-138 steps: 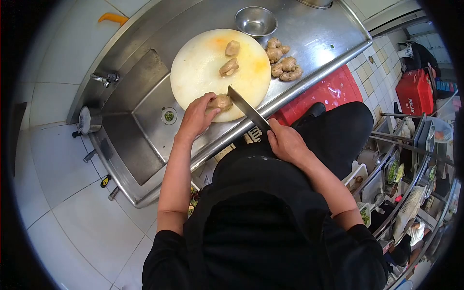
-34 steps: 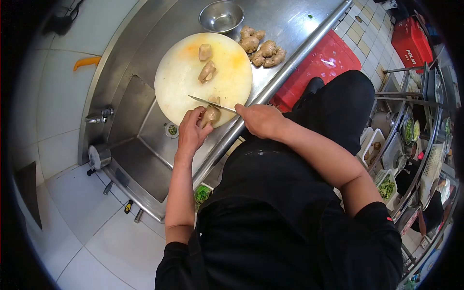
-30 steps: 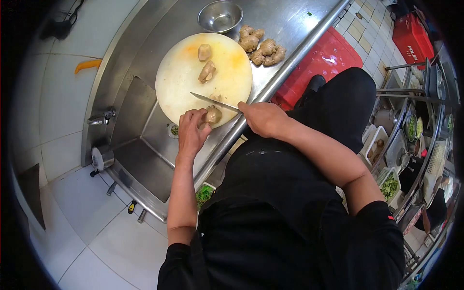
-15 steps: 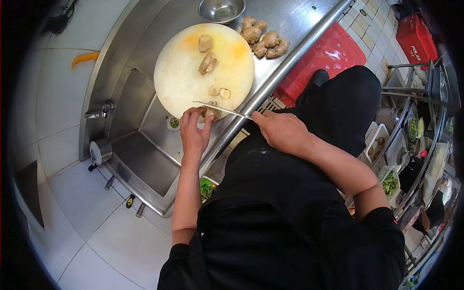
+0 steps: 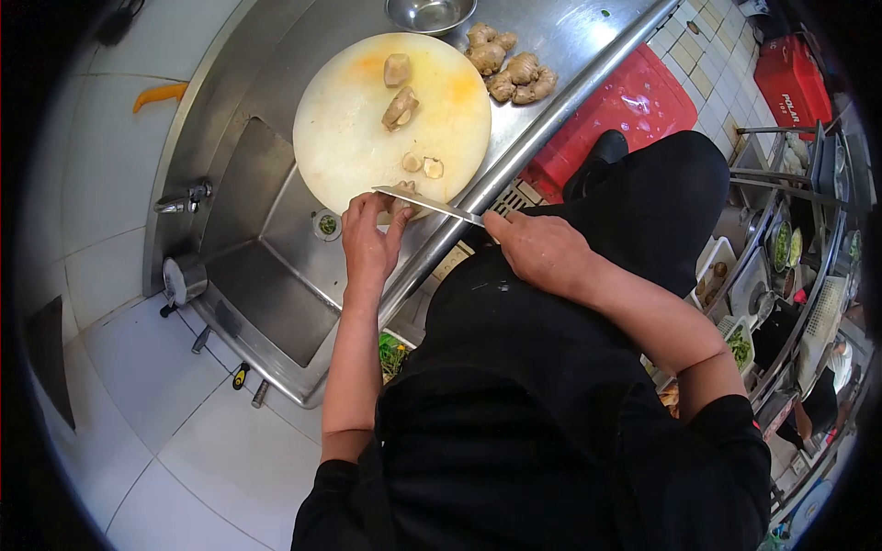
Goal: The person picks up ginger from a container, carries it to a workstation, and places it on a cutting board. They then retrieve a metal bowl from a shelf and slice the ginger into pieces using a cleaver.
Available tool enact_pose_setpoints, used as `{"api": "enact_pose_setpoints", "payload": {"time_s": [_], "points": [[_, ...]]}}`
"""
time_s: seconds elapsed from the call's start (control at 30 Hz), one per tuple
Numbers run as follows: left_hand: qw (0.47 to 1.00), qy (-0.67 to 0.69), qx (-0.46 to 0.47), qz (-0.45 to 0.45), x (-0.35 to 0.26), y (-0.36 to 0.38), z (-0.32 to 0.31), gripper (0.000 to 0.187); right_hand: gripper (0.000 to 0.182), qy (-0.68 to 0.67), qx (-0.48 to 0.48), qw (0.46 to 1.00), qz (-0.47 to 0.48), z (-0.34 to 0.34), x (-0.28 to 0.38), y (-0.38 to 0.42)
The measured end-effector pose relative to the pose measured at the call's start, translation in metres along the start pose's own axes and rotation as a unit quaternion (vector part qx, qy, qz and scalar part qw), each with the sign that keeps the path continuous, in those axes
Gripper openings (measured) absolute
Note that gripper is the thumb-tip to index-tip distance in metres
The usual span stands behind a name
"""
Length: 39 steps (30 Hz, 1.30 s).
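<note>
My left hand [image 5: 369,243] grips a piece of ginger [image 5: 405,196] at the near edge of the round cutting board [image 5: 340,138]. In my right hand [image 5: 542,246] is a knife [image 5: 432,205], its blade lying across the top of that ginger. Part of the held ginger is hidden by my fingers and the blade. Just beyond it on the board are two small cut slices [image 5: 433,167]. Farther up lie an unpeeled-looking chunk of ginger [image 5: 400,109] and a paler trimmed chunk [image 5: 397,70].
Whole ginger roots [image 5: 522,77] rest on the steel counter beside a metal bowl [image 5: 430,13]. Left of the board is a steel sink [image 5: 257,193] with a tap [image 5: 184,199]. A rounded counter rim [image 5: 570,108] runs along my side. Shelves with trays [image 5: 735,340] stand at right.
The knife blade has turned flatter, showing more of its side, over the held ginger. The view has shifted slightly. Both hands keep their grips.
</note>
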<state>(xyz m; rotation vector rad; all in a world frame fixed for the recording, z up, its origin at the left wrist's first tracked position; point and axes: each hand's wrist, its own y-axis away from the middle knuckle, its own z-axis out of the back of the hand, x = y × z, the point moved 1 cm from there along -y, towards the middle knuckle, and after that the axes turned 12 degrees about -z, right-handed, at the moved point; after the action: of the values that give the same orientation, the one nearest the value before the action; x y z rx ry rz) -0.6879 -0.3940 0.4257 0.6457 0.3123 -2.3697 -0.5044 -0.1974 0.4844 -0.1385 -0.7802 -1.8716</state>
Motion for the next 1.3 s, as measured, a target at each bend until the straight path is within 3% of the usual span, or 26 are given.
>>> {"api": "enact_pose_setpoints", "payload": {"time_s": [0.17, 0.23, 0.67, 0.87, 0.93, 1.07, 1.13, 1.3], "points": [[1.000, 0.019, -0.010, -0.006, 0.002, 0.000, -0.002, 0.039, 0.020, -0.024, -0.011, 1.000, 0.015, -0.001, 0.001, -0.010], [1.000, 0.024, -0.012, 0.001, 0.002, 0.001, -0.002, 0.039, 0.027, -0.031, 0.041, 0.999, -0.003, 0.002, 0.005, -0.018], [0.999, 0.018, -0.019, -0.024, 0.011, -0.001, -0.008, 0.040, 0.032, -0.058, 0.079, 0.995, -0.018, 0.001, 0.016, -0.061], [0.999, 0.047, -0.012, -0.014, 0.010, -0.003, -0.004, 0.038, 0.036, -0.095, 0.080, 0.992, -0.006, -0.012, 0.019, -0.082], [0.993, 0.119, -0.020, -0.014, 0.022, 0.002, -0.008, 0.037, 0.037, -0.097, 0.090, 0.991, -0.002, -0.008, 0.019, -0.084], [0.988, 0.107, -0.029, -0.109, 0.037, 0.008, -0.006, 0.035, 0.038, -0.104, 0.084, 0.991, -0.008, -0.001, 0.015, -0.082], [0.988, 0.139, -0.023, -0.069, 0.033, 0.013, -0.005, 0.035, 0.042, -0.108, 0.065, 0.991, -0.045, 0.003, 0.015, -0.074], [0.955, 0.293, -0.034, 0.033, 0.022, 0.014, -0.014, 0.033, 0.038, -0.070, 0.019, 0.997, -0.029, -0.001, 0.003, -0.056]]}}
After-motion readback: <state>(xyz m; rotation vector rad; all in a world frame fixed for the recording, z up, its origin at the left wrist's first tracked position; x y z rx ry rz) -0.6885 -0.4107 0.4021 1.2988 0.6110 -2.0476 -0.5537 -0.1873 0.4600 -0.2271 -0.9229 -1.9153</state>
